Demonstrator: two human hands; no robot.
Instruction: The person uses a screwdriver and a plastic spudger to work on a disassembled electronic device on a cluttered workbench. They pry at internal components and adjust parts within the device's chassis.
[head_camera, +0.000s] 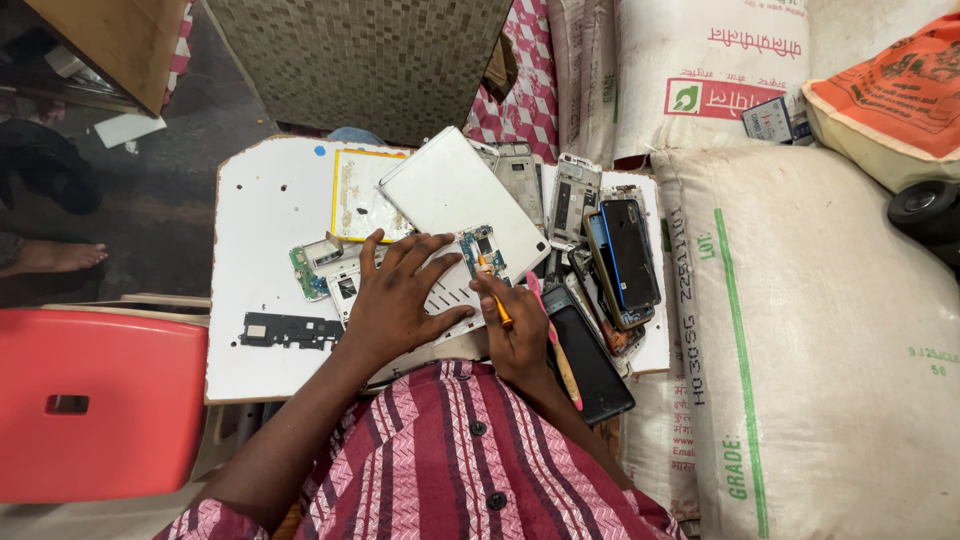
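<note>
I see my left hand (400, 295) lying flat with its fingers spread wide on a white phone frame (440, 290). It presses down on the frame and grips nothing. The frame lies on a small white board (265, 215), near the edge closest to me. My right hand (515, 330) is closed around a thin orange tool (495, 295). The tip of the tool points at a little green circuit board (482, 248) that sits at the top of the frame. A pink stick (555, 340) lies just beside my right hand. A big white tablet back (460, 190) rests above the frame. To the right is a pile of old phones (620, 260). A black part (290, 330) lies alone to the left. A red chair (95, 400) stands past the board.
</note>
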